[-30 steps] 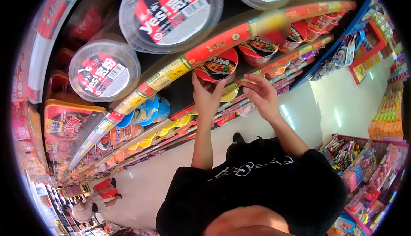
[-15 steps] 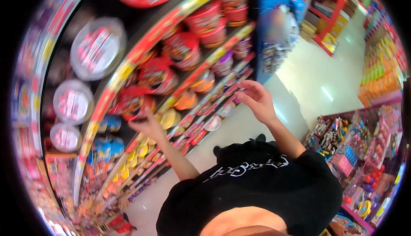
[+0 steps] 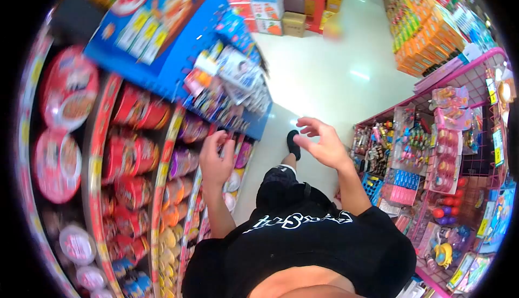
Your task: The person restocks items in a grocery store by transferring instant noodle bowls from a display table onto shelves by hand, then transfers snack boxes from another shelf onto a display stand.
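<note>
My left hand (image 3: 217, 160) is raised in front of the shelves on the left, its fingers loosely bent and apart, with nothing in it. Behind and beside it stand purple noodle cups (image 3: 184, 161) and orange cups (image 3: 174, 191). Further left are red instant noodle tubs (image 3: 130, 156) on the shelf. My right hand (image 3: 324, 145) hovers over the aisle floor, fingers spread and slightly curled, holding nothing. Neither hand touches any goods.
A blue display stand (image 3: 162, 54) with packets (image 3: 238, 73) juts out ahead on the left. Pink wire racks (image 3: 416, 103) with small toys line the right side. Stacked orange cartons (image 3: 430, 44) stand beyond. A tiled floor (image 3: 319, 76) runs between.
My left hand has come away from the red noodle tubs on the shelf. The view has turned left to right along the aisle, and one foot now shows stepping forward.
</note>
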`<state>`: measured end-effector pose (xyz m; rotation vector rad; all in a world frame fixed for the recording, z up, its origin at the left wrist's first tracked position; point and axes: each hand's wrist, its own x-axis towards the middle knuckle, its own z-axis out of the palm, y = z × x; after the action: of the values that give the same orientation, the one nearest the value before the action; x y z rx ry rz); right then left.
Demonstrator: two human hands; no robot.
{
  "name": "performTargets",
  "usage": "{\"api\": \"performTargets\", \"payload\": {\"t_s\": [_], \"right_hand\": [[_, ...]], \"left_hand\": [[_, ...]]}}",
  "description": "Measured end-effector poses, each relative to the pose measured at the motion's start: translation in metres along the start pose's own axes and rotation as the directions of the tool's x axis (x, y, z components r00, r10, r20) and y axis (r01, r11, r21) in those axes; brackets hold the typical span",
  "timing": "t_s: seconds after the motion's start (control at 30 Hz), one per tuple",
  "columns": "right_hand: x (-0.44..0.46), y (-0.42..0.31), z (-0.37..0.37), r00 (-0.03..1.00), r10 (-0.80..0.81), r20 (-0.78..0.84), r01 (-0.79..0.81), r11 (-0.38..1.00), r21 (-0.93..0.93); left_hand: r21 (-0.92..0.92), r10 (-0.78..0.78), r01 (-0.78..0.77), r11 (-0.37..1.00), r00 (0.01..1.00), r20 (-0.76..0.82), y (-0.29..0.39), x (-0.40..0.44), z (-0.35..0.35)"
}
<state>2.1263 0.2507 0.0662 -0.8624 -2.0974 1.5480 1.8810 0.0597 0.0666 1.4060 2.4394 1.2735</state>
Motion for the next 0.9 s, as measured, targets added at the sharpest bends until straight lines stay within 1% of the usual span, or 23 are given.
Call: {"api": "performTargets", "payload": {"t_s": [0.03,0.07,0.1,0.13,0.17,0.23,0.27,0.33,0.4,0.43,0.47,0.5,0.53,0.57,0.63,0.67,0.7,0.77,0.8,0.9], "right_hand": [[0.012,0.010,-0.022,0.998,-0.051,0.024,0.053,0.991,-0.124],[0.024,0.022,-0.042,0.994,-0.095,0.054,0.105,0.963,-0.246],[0.037,0.034,-0.063,0.987,-0.134,0.091,0.158,0.918,-0.365],[0.051,0.047,-0.081,0.989,-0.072,0.128,0.123,0.884,-0.450],[0.068,0.056,-0.102,0.985,0.030,0.171,0.062,0.860,-0.506],[0.102,0.058,-0.142,0.940,0.246,0.238,-0.053,0.791,-0.610],[0.117,0.051,-0.167,0.895,0.388,0.219,-0.154,0.731,-0.665],[0.145,0.053,-0.209,0.974,0.220,0.050,-0.133,0.741,-0.658],[0.169,0.064,-0.244,0.992,0.028,-0.126,-0.106,0.730,-0.675],[0.182,0.065,-0.258,0.985,0.058,-0.165,-0.155,0.727,-0.669],[0.195,0.064,-0.272,0.975,0.084,-0.204,-0.201,0.724,-0.660],[0.209,0.064,-0.286,0.964,0.107,-0.243,-0.244,0.720,-0.650],[0.223,0.063,-0.300,0.949,0.233,-0.214,-0.315,0.756,-0.573],[0.237,0.072,-0.311,0.952,0.252,-0.173,-0.306,0.779,-0.547],[0.262,0.105,-0.332,0.955,0.284,-0.080,-0.285,0.818,-0.499],[0.277,0.132,-0.342,0.967,0.246,-0.069,-0.248,0.845,-0.474],[0.295,0.138,-0.361,0.953,0.302,-0.035,-0.282,0.833,-0.476],[0.334,0.149,-0.401,0.913,0.407,0.035,-0.340,0.804,-0.488],[0.353,0.164,-0.423,0.947,0.321,-0.010,-0.287,0.831,-0.477],[0.413,0.187,-0.500,0.951,0.290,-0.105,-0.300,0.790,-0.535]], "left_hand": [[0.055,-0.009,-0.003,0.999,0.975,0.224,0.008,0.027,0.020],[0.065,0.063,-0.095,0.993,0.921,0.385,-0.003,0.050,0.046],[0.062,0.131,-0.193,0.979,0.837,0.531,-0.022,0.071,0.077],[0.057,0.056,-0.129,0.990,0.733,0.677,-0.035,0.092,0.107],[0.123,0.002,-0.140,0.983,0.669,0.743,-0.038,0.113,0.137],[0.232,-0.141,-0.108,0.967,0.535,0.833,0.001,0.177,0.176],[0.193,-0.072,-0.156,0.969,0.568,0.820,0.017,0.206,0.195],[0.132,0.054,-0.247,0.960,0.627,0.778,0.045,0.263,0.229],[0.067,0.165,-0.319,0.945,0.645,0.746,0.081,0.317,0.258],[0.041,0.216,-0.356,0.934,0.650,0.729,0.097,0.343,0.272],[0.017,0.269,-0.421,0.907,0.609,0.746,0.110,0.365,0.285],[-0.045,0.321,-0.441,0.897,0.576,0.752,0.119,0.383,0.299],[-0.106,0.373,-0.459,0.882,0.542,0.753,0.128,0.401,0.313],[-0.167,0.424,-0.475,0.864,0.509,0.749,0.136,0.420,0.329],[-0.191,0.416,-0.459,0.868,0.460,0.784,0.151,0.449,0.363],[-0.195,0.407,-0.451,0.871,0.439,0.801,0.156,0.463,0.382],[-0.198,0.397,-0.442,0.875,0.420,0.816,0.162,0.476,0.400],[-0.135,0.316,-0.424,0.896,0.394,0.863,0.175,0.502,0.437],[-0.101,0.278,-0.418,0.903,0.388,0.879,0.180,0.515,0.456],[-0.029,0.192,-0.397,0.918,0.379,0.905,0.186,0.561,0.509]]}}
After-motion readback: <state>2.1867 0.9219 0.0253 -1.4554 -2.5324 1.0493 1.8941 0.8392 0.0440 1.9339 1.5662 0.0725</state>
